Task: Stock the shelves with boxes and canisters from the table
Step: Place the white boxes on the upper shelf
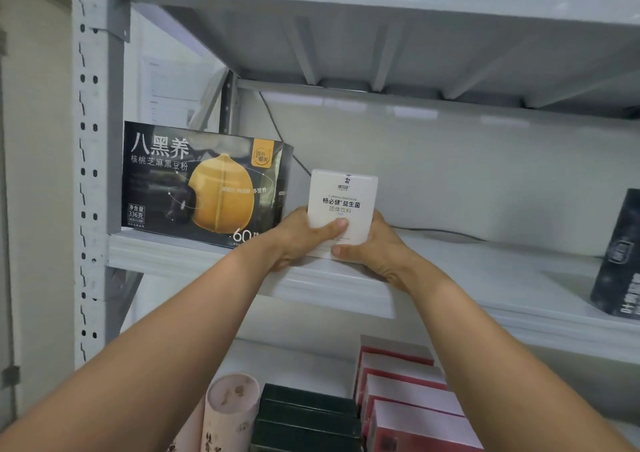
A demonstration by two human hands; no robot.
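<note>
Both hands hold a white probiotic drink box [343, 202] upright at the near edge of the middle shelf [467, 278]. The left hand [301, 235] has its thumb across the box's front, and the right hand [379, 247] curls its fingers round the lower right side. A black walnut-sesame powder box [204, 181] stands just left. A dark canister [620, 257] stands far right. On the lower shelf sit a pink canister [230, 410], dark boxes [308, 417] and red-and-white boxes [408, 392].
</note>
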